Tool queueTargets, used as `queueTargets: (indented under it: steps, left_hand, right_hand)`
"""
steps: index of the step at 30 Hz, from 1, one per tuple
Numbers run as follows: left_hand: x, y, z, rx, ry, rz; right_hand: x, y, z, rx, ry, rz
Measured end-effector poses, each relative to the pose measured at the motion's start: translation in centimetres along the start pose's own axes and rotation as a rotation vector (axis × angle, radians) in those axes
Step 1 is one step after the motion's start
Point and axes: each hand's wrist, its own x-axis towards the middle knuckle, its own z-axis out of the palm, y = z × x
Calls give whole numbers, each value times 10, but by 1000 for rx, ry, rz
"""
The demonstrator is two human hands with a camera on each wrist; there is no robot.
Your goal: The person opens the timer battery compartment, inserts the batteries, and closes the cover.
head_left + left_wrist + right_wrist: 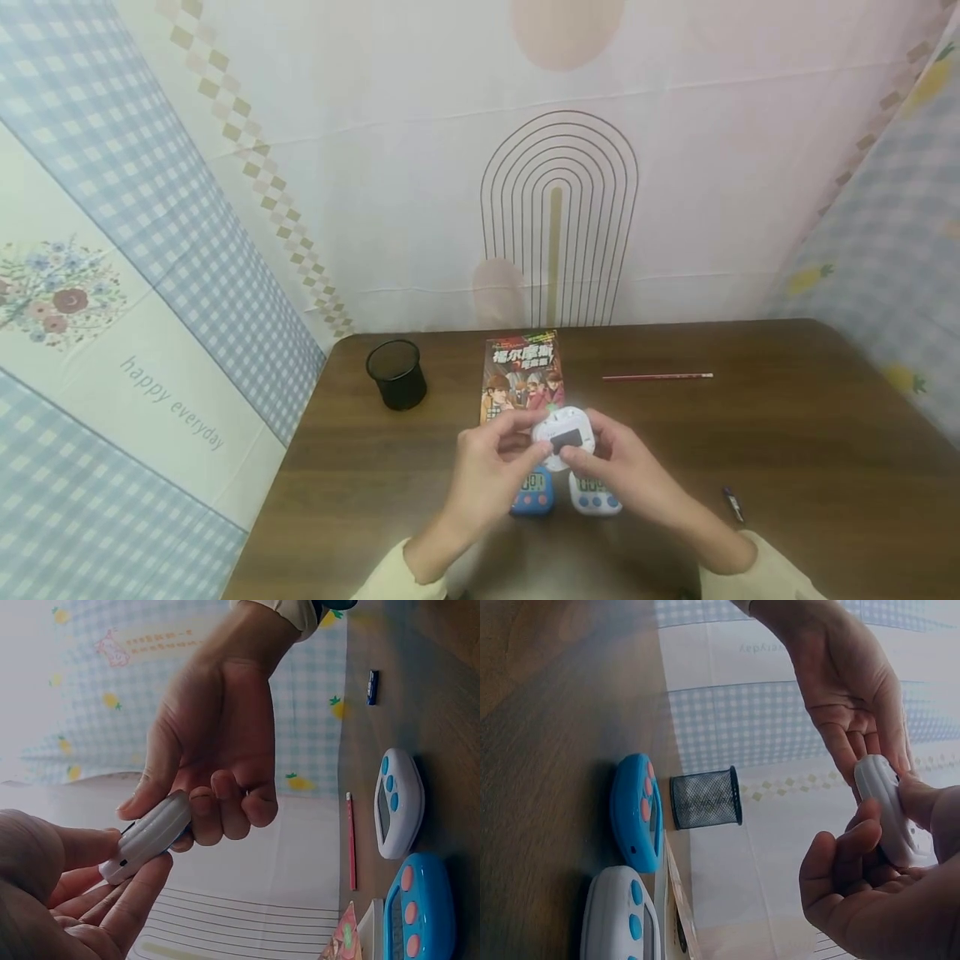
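Both hands hold a white rounded digital timer (576, 419) above the table, a dark rectangular panel on the side facing up. My left hand (483, 471) pinches its left edge between thumb and fingers. My right hand (637, 475) grips the right edge, with its thumb (577, 457) on the face near the dark panel. In the left wrist view, the timer (154, 832) appears edge-on between the hands. Below stand a blue timer with pink buttons (424, 907) and a white timer with blue buttons (405, 802), partly hidden by the hands in the head view.
Behind the hands lies a comic-style book (517, 379). A black mesh pen cup (401, 383) stands at the back left, and a red pencil (656, 377) lies at the back right. A small dark battery (733, 505) is on the wooden table (810, 433) to the right.
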Motion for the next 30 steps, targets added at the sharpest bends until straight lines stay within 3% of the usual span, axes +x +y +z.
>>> queueTargets:
  steps: [4, 30]
  left_hand:
    - [-1, 0, 0, -1, 9, -12]
    - [0, -2, 2, 38, 24, 55]
  right_hand:
    - [-1, -1, 1, 15, -20, -19]
    - [-1, 2, 1, 33, -4, 24]
